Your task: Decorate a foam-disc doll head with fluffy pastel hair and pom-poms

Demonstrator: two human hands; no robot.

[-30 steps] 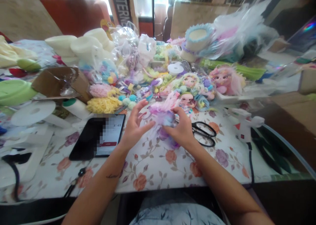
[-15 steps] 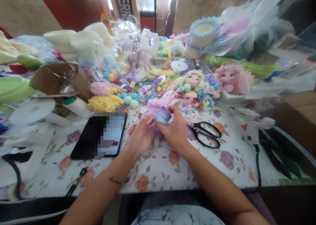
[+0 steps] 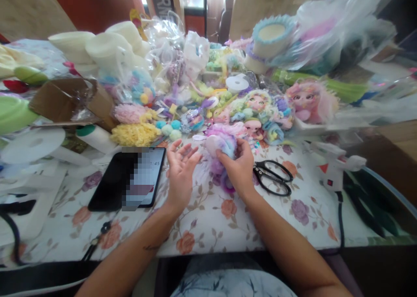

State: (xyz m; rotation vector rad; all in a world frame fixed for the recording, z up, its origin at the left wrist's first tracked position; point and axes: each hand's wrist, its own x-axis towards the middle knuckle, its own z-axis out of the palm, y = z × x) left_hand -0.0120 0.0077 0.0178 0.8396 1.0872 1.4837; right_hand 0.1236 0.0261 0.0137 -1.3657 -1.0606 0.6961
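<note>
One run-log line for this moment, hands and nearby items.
right hand: grips fluffy purple tuft | left hand: open, beside tuft | scissors: right | phone: left

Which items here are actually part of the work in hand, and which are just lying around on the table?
In hand:
- fluffy purple, pink and blue doll-hair tuft, gripped by the right hand
- left hand, open, fingers spread beside the tuft

Lying about:
- black-handled scissors
- black smartphone
- white glue gun
- yellow fluffy pom-pom
- pink-haired doll head
- brown cardboard box
</note>
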